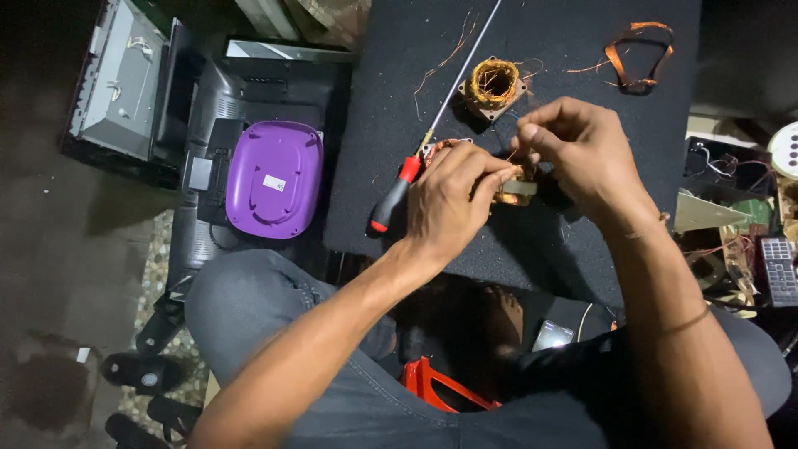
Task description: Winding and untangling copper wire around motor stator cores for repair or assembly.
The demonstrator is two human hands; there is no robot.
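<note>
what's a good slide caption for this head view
Both hands, left and right, grip a small coil part on a dark mat, beside a screwdriver.

Small copper-wound coil part [517,191] on the dark mat, mid-scene.

It is a little yellowish-tan block wrapped with copper wire, mostly hidden by fingers, so its exact shape cannot be told. A thin copper strand [522,143] rises from it toward the far right. It sits just near of a second, square-based copper coil.
</note>
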